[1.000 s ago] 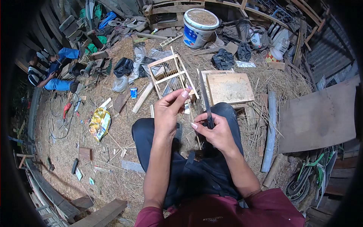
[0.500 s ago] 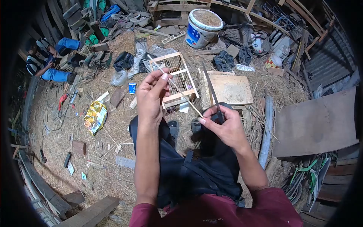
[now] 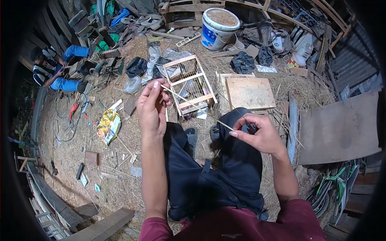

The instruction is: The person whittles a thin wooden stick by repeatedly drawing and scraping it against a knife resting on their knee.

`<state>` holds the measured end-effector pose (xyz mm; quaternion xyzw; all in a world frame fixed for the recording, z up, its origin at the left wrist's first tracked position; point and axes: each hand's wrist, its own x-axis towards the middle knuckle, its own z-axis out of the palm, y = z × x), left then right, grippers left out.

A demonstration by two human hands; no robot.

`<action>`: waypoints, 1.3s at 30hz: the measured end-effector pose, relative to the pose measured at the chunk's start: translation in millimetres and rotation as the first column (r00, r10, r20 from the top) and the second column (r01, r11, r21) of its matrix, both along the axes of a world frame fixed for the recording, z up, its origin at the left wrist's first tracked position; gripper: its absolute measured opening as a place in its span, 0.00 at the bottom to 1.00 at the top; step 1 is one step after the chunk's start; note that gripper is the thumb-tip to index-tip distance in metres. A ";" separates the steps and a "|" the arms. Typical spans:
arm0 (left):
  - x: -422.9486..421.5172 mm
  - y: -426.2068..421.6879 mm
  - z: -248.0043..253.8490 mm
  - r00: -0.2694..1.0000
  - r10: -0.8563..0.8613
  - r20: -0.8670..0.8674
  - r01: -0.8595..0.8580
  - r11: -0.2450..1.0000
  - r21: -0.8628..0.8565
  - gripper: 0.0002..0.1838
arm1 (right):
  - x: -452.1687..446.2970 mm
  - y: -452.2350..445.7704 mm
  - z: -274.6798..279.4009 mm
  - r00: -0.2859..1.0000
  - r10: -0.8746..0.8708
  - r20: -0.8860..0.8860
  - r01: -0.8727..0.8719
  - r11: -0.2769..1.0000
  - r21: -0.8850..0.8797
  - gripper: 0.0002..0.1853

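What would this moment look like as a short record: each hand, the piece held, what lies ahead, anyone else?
Left hand: pinching the upper end of a thin stick
Right hand: fingertips at the stick's lower end
Stick position: slanting above the knees, between both hands
Ahead: wooden frame with thin bars; flat wooden board to its right
Farther back: white-and-blue bucket
Ground, left: gold packet
Other person: far left, low to the ground

I have two pinch grips beyond the lap (image 3: pixel 211 182).
Left hand (image 3: pixel 152 106) upright off the lap's left; right hand (image 3: pixel 260 134), fingers curled, angled inward off its right.
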<state>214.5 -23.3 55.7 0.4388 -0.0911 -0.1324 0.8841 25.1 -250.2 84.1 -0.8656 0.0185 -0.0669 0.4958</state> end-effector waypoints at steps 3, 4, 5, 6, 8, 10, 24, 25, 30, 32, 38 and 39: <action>-6.2 -1.1 2.4 0.999 -0.017 -0.031 0.017 1.000 0.005 0.13 | -4.6 -2.8 1.6 0.999 0.011 -0.049 -0.012 1.000 -0.009 0.10; -7.9 -1.6 3.2 0.999 -0.014 -0.047 0.014 1.000 0.010 0.13 | -5.8 -4.2 0.2 0.999 0.004 -0.053 -0.004 1.000 0.001 0.10; -8.7 -1.3 3.0 0.998 -0.022 -0.057 0.022 1.000 -0.002 0.13 | -7.0 -5.5 -1.9 0.998 -0.004 -0.057 0.005 1.000 0.010 0.10; -9.2 -0.7 2.7 0.997 -0.030 -0.067 0.029 0.999 -0.013 0.13 | -8.3 -6.9 -4.1 0.998 -0.012 -0.062 0.014 1.000 0.020 0.10; -10.7 -0.9 3.3 0.996 -0.040 -0.075 0.038 0.999 -0.022 0.13 | -10.9 -9.7 -8.9 0.999 -0.019 -0.035 0.020 0.999 0.030 0.10; -12.9 -2.3 5.0 0.997 -0.042 -0.072 0.041 0.999 -0.016 0.13 | -12.5 -11.0 -9.8 0.999 -0.022 -0.029 0.023 0.999 0.036 0.10; -19.3 1.0 9.5 0.998 -0.034 0.054 0.025 0.987 0.159 0.13 | -12.8 -18.4 -1.9 0.988 -0.012 -0.156 0.020 0.999 0.050 0.10; -19.9 1.6 10.1 0.998 -0.036 0.046 0.029 0.988 0.151 0.13 | -12.8 -18.7 -2.8 0.990 -0.006 -0.139 0.014 0.999 0.052 0.10; -23.3 1.7 8.1 0.998 -0.067 0.018 0.066 0.994 0.082 0.13 | -14.1 -15.4 -16.5 0.994 -0.002 -0.107 0.009 0.998 0.070 0.11; -26.1 0.3 7.8 0.998 -0.067 0.007 0.066 0.995 0.070 0.13 | -14.4 -12.2 -15.7 0.990 -0.013 -0.137 0.022 0.998 0.064 0.11; -31.2 -6.4 -1.3 0.998 -0.046 -0.047 0.046 0.999 0.011 0.13 | -15.1 -3.1 -15.0 0.984 -0.034 -0.177 0.043 0.998 0.051 0.12; -33.1 -9.1 -2.7 0.998 -0.036 -0.056 0.036 0.999 -0.003 0.13 | -14.8 -1.1 -13.5 0.980 -0.041 -0.194 0.049 0.998 0.040 0.12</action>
